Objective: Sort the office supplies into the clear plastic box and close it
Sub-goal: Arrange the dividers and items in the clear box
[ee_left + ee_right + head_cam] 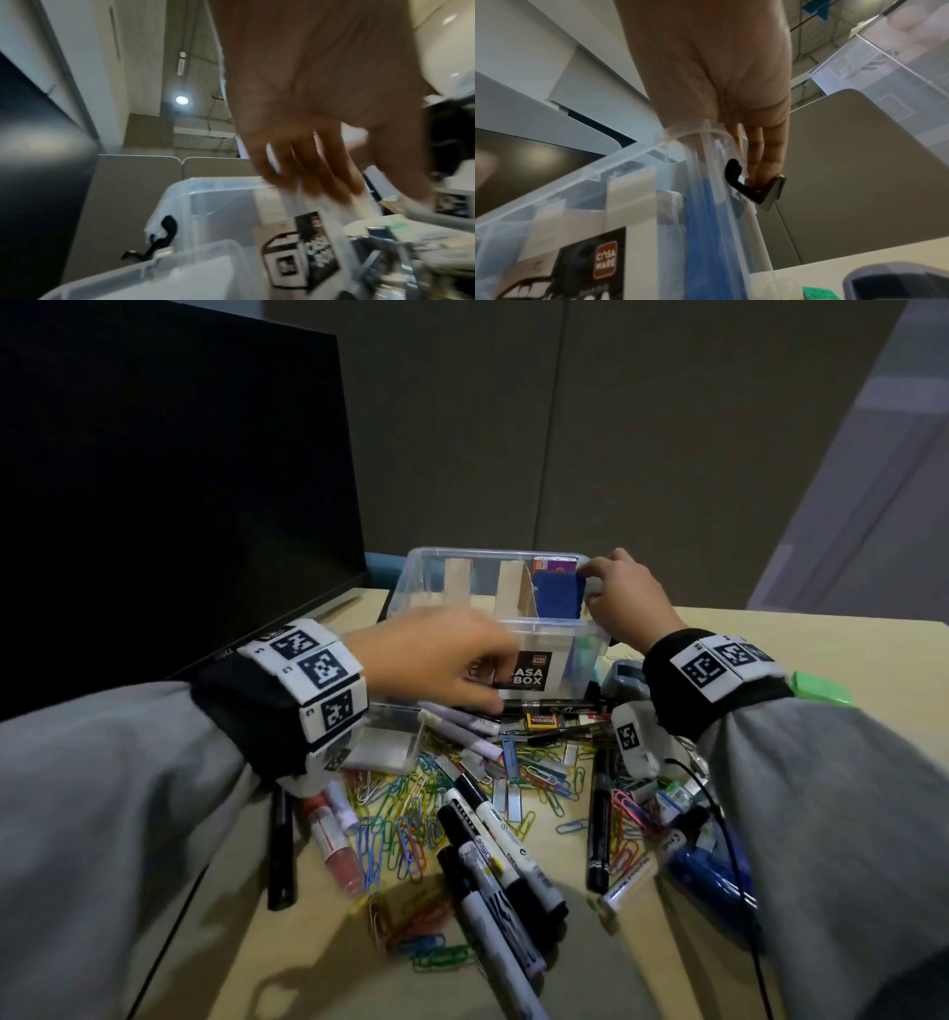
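We see the clear plastic box (pixel 544 629) standing open at the desk's (pixel 770 639) far side, cardboard dividers and a blue item (pixel 557 597) inside. Our right hand (pixel 624 598) grips its right rim, fingers curled over the edge (by the black latch (pixel 741 182)). Our left hand (pixel 441 660) hovers at the box's front, fingers loosely bent above the markers (pixel 493 819) and paper clips (pixel 405 814).

You wear grey sleeves (pixel 102 788) with black cuffs (pixel 236 701). White bands printed with black square markers (pixel 321 667) wrap both wrists, and a thin black cable (pixel 719 809) trails from your right wrist unit (pixel 634 737).
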Demonstrator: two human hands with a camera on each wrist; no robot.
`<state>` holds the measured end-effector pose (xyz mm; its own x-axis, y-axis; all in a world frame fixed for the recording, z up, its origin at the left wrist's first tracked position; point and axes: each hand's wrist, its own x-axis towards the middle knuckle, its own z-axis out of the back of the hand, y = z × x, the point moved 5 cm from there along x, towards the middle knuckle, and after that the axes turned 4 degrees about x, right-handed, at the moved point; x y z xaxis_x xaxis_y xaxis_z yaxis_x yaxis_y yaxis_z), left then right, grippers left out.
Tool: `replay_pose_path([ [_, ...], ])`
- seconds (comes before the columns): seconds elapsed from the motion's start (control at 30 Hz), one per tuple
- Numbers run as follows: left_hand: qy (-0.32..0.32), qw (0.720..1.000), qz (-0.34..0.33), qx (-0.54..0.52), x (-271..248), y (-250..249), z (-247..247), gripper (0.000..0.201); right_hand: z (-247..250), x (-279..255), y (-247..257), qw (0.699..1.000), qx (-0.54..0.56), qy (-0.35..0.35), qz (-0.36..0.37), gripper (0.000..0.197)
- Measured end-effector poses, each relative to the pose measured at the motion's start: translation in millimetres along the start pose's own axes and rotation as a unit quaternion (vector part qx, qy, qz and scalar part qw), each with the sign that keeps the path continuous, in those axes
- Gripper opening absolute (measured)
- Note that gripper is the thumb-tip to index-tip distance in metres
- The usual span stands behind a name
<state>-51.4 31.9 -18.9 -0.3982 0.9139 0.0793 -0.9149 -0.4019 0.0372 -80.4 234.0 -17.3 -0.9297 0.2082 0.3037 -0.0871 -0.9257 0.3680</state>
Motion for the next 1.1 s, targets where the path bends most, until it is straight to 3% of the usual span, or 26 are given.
replay_pose_path([
  [0.07, 0.164, 0.986, -0.012, 0.010, -12.0, -9.0, -20.4, 0.035, 0.0, 0.0, 0.3, 1.000, 0.000, 0.000, -0.002, 0.037],
  [0.1, 0.210, 0.977, -0.015, 0.016, -18.5, -12.5, -28.1, 0.041, -0.1, 0.0, 0.4, 1.000, 0.000, 0.000, -0.003, 0.037],
  [0.23, 0.280, 0.953, -0.041, 0.104, -38.6, -22.9, -45.5, 0.068, 0.0, -0.7, 1.2, 1.000, 0.001, 0.001, -0.004, 0.037],
  [0.37, 0.285, 0.945, -0.047, 0.153, -45.7, -25.1, -57.5, 0.079, 1.0, -1.9, 3.0, 1.000, -0.001, 0.003, -0.004, 0.037],
  [0.5, 0.281, 0.948, -0.036, 0.144, -43.6, -21.0, -65.7, 0.066, 2.4, -3.4, 3.3, 1.000, -0.005, 0.003, -0.008, 0.037],
  [0.83, 0.200, 0.974, -0.042, 0.098, -24.9, -11.8, -71.4, 0.038, 3.9, -6.2, 5.6, 1.000, 0.007, 0.003, -0.011, 0.036],
  [1.1, 0.171, 0.976, -0.067, 0.119, -14.8, -13.9, -73.8, 0.018, 4.1, -6.1, 6.0, 1.000, 0.011, 0.003, -0.014, 0.036],
])
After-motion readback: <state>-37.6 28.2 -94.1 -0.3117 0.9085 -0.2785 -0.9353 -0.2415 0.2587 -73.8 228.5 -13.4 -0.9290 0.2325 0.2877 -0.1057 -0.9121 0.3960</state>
